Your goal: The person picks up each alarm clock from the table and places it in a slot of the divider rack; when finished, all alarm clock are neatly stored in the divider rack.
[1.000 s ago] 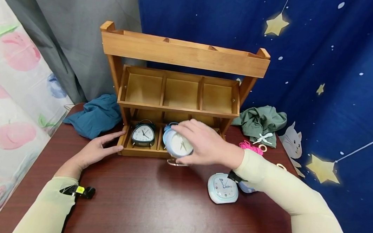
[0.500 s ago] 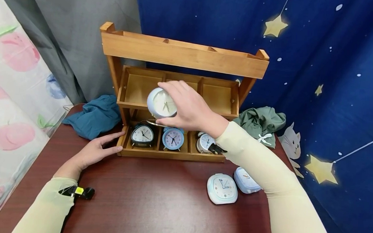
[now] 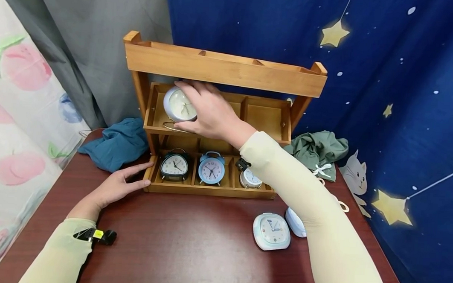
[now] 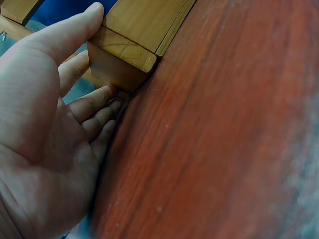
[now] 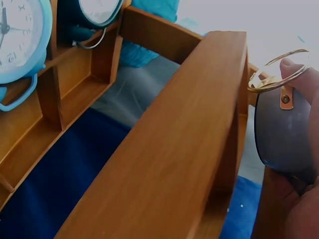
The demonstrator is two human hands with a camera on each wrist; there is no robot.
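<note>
My right hand (image 3: 212,115) grips a round lavender alarm clock (image 3: 179,105) with a cream face. It holds the clock at the left compartment of the wooden shelf's (image 3: 222,73) middle tier; whether it touches the wood I cannot tell. The clock's gold ring (image 5: 254,88) shows in the right wrist view. My left hand (image 3: 114,192) touches the left end of the bottom tier, its thumb at the front corner (image 4: 127,47). In that tier stand a black triangular alarm clock (image 3: 174,166), a blue twin-bell alarm clock (image 3: 211,170) and a white clock (image 3: 250,179), partly behind my right sleeve.
A pale blue clock (image 3: 271,232) lies on the dark red table (image 3: 175,245), beside a lavender-blue one (image 3: 296,222) half hidden by the sleeve. Teal cloth (image 3: 116,144) lies left of the shelf, a green drawstring pouch (image 3: 318,150) right of it. Curtains hang behind.
My right hand has carried the lavender clock up and left, from before the bottom tier to the middle tier's left compartment. The left hand stays at the shelf's end.
</note>
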